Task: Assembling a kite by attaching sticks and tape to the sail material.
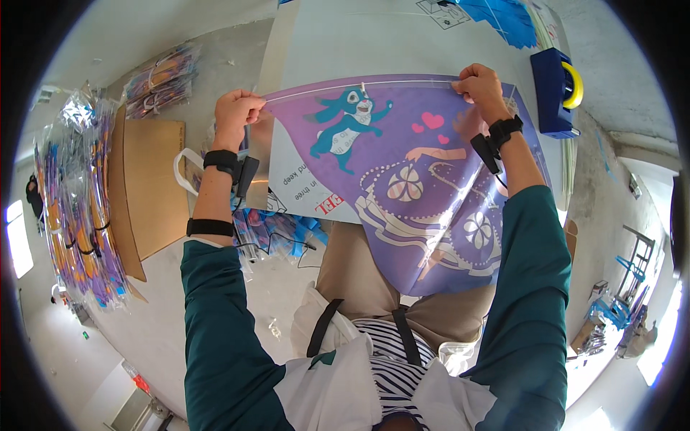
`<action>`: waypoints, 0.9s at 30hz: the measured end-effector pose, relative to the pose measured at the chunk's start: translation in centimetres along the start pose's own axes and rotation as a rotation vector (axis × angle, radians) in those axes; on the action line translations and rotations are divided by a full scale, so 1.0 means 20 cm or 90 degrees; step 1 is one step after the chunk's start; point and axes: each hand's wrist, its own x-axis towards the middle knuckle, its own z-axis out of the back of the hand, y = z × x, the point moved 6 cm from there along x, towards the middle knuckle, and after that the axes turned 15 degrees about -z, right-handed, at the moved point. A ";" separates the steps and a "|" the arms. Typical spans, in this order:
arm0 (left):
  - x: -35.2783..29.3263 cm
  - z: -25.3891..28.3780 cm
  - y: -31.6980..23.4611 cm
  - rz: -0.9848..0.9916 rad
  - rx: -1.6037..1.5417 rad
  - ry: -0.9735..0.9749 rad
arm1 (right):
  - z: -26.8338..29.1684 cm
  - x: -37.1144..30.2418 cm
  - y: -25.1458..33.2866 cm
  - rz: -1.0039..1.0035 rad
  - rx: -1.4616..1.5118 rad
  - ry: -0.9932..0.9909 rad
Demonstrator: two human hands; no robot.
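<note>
A purple printed kite (402, 179), thin and shiny, hangs spread between my two hands and drapes over the table's near edge toward my lap. It bears a teal rabbit, pink hearts and part of a figure in a skirt. My left hand (238, 113) pinches its upper left corner. With thumb and fingers closed, my right hand (480, 87) grips the upper edge farther right. A thin pale rod or strip runs along that edge between the hands, and a small white clip-like piece sits near the rabbit's head. Part of the kite's right side lies beneath my right forearm.
Under the kite is a grey-white board (345, 43) on the table. A blue tape dispenser (550, 93) with yellow tape stands at the right edge. Blue film (507, 21) lies at the back. Left are a cardboard box (154, 179) and bundled bagged kites (75, 201).
</note>
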 end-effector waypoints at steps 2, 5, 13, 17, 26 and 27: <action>0.00 -0.01 0.00 -0.002 -0.012 0.013 | -0.01 0.00 0.01 0.006 -0.008 -0.011; -0.01 0.03 0.00 0.000 0.012 0.000 | -0.02 0.00 0.03 0.013 -0.020 -0.012; 0.00 -0.01 0.01 0.003 0.007 -0.008 | 0.00 -0.01 0.04 0.004 -0.026 -0.003; 0.00 0.01 0.01 -0.006 0.013 -0.014 | -0.01 -0.01 0.05 0.005 -0.051 -0.021; 0.00 -0.01 0.01 -0.028 0.033 -0.004 | -0.01 0.01 0.06 0.016 -0.105 -0.039; 0.00 -0.01 0.01 -0.029 0.041 -0.017 | -0.01 0.02 0.05 0.007 -0.111 -0.043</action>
